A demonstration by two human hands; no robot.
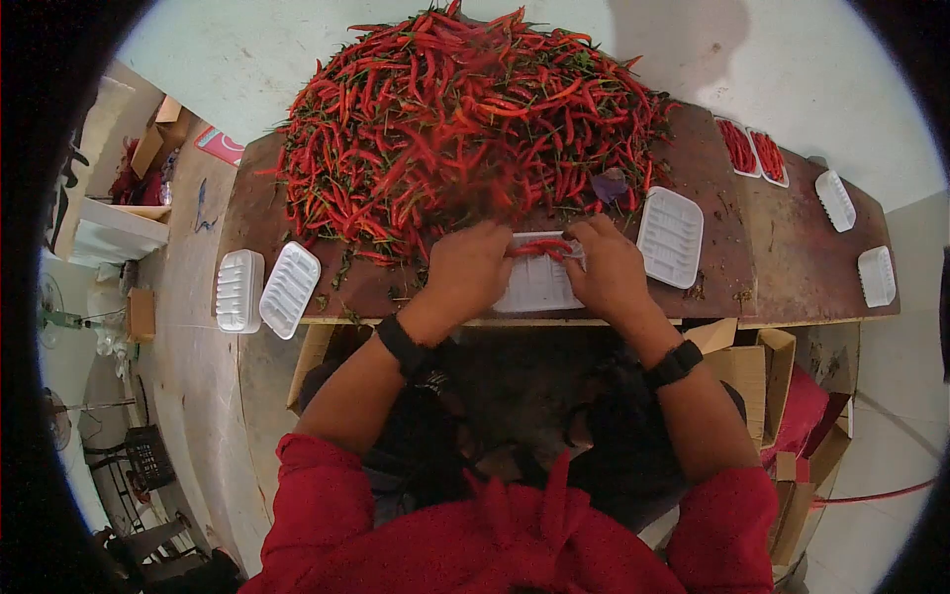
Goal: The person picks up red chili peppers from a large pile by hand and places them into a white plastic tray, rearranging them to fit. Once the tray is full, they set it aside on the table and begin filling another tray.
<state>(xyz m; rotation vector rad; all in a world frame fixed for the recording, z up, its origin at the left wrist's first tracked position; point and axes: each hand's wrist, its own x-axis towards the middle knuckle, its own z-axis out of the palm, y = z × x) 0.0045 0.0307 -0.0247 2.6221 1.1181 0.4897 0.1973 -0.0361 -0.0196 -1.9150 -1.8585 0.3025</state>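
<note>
A white ribbed foam tray point(537, 285) lies in front of me at the table's near edge. Across its far end stretch a few red chili peppers point(542, 247). My left hand point(467, 265) is closed at the left end of these chilies, its fingertips partly hidden behind the hand. From the other side, my right hand point(608, 265) pinches their right end between thumb and fingers, over the tray's right rim. Just beyond both hands rises a large heap of red chilies point(465, 129) with green stems.
White trays point(671, 238) stand to the right, with more trays point(238, 291) at the left. Two chili-filled trays point(734, 148) sit at the far right, near other white trays point(836, 201). Cardboard boxes point(742, 376) are below the table's right side. A purple scrap point(610, 185) lies by the heap.
</note>
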